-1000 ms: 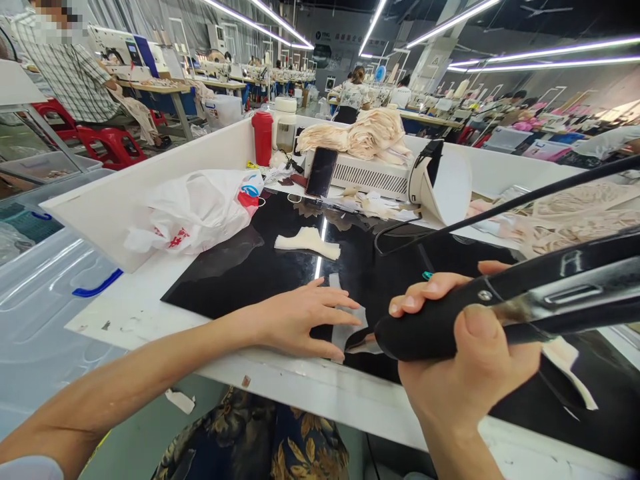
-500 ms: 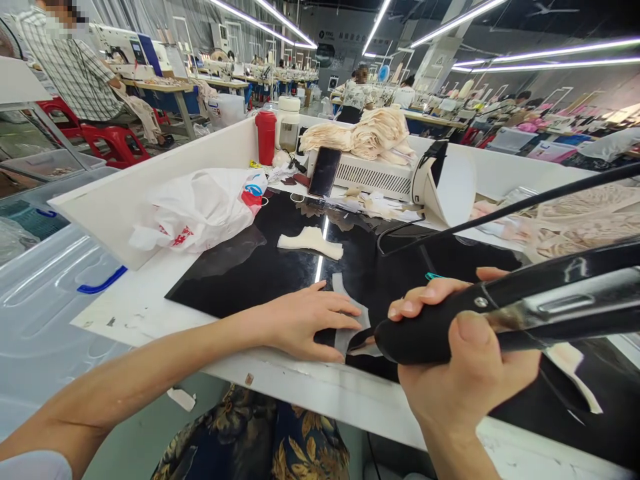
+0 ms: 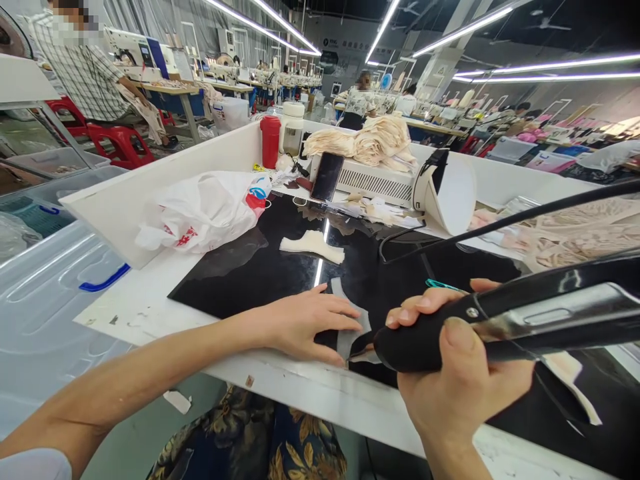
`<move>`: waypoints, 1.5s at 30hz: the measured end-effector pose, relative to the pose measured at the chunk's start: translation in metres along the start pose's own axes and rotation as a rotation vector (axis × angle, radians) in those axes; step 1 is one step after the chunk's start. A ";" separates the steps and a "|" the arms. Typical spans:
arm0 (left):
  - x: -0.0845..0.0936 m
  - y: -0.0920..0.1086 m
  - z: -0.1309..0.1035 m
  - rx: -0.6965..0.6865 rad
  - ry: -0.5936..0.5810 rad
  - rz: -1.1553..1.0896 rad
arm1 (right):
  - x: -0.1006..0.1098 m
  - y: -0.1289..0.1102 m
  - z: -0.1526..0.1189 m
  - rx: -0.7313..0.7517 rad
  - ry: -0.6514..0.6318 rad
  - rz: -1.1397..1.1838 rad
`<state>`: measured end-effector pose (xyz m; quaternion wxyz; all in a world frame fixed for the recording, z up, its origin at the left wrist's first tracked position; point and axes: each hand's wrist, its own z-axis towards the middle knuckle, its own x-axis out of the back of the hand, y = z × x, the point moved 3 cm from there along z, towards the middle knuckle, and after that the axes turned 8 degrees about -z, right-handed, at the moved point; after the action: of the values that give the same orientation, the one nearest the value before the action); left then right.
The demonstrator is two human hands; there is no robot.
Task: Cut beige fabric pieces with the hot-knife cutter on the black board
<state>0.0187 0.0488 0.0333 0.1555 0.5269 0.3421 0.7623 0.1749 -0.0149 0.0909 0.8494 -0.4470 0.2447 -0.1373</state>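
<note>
Walled worktable (image 3: 110,212) holds tumbler (image 3: 271,144), bag (image 3: 210,210) and pale strip (image 3: 343,291).

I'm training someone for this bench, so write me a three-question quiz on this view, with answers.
1. Which hand holds the black tool?
2. True or false: the left hand is gripping the white bag.
3. The red bottle stands (A) upright, (B) on its side, (C) upside down.

Key:
1. The right hand.
2. False; its fingers are spread at the whitish strip.
3. A
</note>
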 end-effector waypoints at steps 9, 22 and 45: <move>0.008 -0.018 -0.001 0.016 0.153 0.202 | 0.019 -0.002 0.016 0.008 0.059 -0.071; -0.003 -0.003 0.005 -0.190 0.146 0.088 | 0.030 0.006 0.045 0.122 0.153 -0.172; -0.003 -0.010 0.003 -0.098 0.081 0.008 | 0.002 0.006 0.018 0.084 0.004 -0.048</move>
<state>0.0210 0.0552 0.0255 0.1644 0.4887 0.3083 0.7994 0.1860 -0.0001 0.0940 0.8634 -0.4164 0.2294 -0.1689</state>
